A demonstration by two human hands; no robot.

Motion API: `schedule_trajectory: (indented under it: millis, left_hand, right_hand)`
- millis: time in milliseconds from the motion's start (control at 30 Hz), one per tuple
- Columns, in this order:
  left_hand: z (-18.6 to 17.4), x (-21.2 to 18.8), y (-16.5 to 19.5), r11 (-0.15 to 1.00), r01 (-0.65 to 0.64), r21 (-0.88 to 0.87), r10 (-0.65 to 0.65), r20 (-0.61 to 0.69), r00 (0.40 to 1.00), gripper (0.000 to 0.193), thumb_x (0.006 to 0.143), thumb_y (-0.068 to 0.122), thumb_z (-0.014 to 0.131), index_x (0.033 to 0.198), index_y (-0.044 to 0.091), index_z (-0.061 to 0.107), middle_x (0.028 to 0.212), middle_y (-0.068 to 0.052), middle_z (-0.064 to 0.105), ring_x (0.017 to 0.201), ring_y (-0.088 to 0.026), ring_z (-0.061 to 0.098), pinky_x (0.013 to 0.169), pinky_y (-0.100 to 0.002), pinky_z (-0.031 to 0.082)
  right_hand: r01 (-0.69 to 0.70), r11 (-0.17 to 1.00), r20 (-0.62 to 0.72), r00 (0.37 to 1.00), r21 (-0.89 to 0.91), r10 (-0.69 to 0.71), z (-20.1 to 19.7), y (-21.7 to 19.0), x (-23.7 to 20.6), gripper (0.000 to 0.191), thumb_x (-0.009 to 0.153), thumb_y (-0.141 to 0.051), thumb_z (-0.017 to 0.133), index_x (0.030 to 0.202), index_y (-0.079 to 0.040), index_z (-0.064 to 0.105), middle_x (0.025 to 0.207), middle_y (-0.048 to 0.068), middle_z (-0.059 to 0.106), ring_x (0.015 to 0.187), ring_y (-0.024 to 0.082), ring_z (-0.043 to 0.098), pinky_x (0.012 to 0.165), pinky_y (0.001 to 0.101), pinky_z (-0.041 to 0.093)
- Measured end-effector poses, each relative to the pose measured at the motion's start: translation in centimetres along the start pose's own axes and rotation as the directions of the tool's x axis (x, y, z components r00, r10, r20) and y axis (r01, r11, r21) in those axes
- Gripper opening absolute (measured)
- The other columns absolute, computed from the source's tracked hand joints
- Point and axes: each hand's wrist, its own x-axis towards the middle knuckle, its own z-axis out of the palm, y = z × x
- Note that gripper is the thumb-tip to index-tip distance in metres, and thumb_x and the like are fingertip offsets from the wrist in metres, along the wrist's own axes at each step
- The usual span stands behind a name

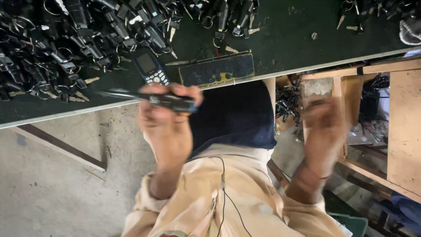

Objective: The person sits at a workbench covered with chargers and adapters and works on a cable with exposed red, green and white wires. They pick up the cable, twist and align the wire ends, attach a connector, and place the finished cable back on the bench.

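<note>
Nearest the camera: cream sleeves and a dark blue lap cloth point(232, 118), with a thin black wire running down the chest.

Left hand point(169, 125) sits just on the near side of the green table's point(285, 39) pale edge. It is closed around a slim black tool point(151, 98), held level, tip pointing left. The tool is motion-blurred; its exact kind cannot be told.

Right hand point(322, 131) is off the table's near edge, to the right, in front of wooden shelving point(403, 127). It is heavily blurred; cannot tell whether it is spread or grasping anything.

On the table, just past the left hand: a small blue keypad phone point(150, 66), and beside it a dark rectangular plate point(217, 70) with holes.

Farther across the table, to the left: a dense heap of black-headed keys on rings point(66, 44). A smaller scatter lies at the far right corner.
</note>
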Motion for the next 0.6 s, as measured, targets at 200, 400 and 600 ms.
schedule_trajectory:
  millis: [200,400,600]
  left_hand:
    - [0.6,-0.6,0.6,0.96,0.132,-0.247,-0.114,0.083,0.99,0.042,0.105,0.033,0.073,0.13,0.008,0.052,0.12,-0.013,0.066,0.12,-0.032,0.065,0.103,-0.04,0.055]
    - [1.6,-2.7,-1.1,0.961,0.143,-0.237,-0.118,0.117,0.986,0.041,0.105,0.029,0.073,0.13,0.007,0.05,0.122,-0.014,0.065,0.123,-0.03,0.064,0.115,-0.05,0.047]
    - [1.9,-3.9,-2.1,0.961,0.113,-0.251,-0.086,0.117,0.989,0.041,0.103,0.027,0.074,0.129,0.008,0.048,0.125,-0.012,0.064,0.127,-0.027,0.062,0.122,-0.05,0.044]
  right_hand:
    - [-0.04,0.901,0.128,0.992,0.433,-0.017,1.3,-0.2,-0.6,0.05,0.112,-0.001,0.066,0.155,-0.003,0.042,0.115,0.012,0.065,0.103,0.016,0.062,0.096,0.0314,0.05]
    - [0.265,0.778,-0.051,0.956,0.57,-0.288,12.1,0.9,-4.5,0.055,0.114,-0.012,0.062,0.16,-0.007,0.031,0.139,0.015,0.064,0.114,0.02,0.064,0.114,0.0426,0.046]
    - [0.431,0.757,-0.269,0.901,0.491,-0.339,17.9,2.7,-4.5,0.051,0.119,-0.015,0.053,0.159,-0.005,0.023,0.151,0.017,0.051,0.134,0.024,0.057,0.122,0.0391,0.038]
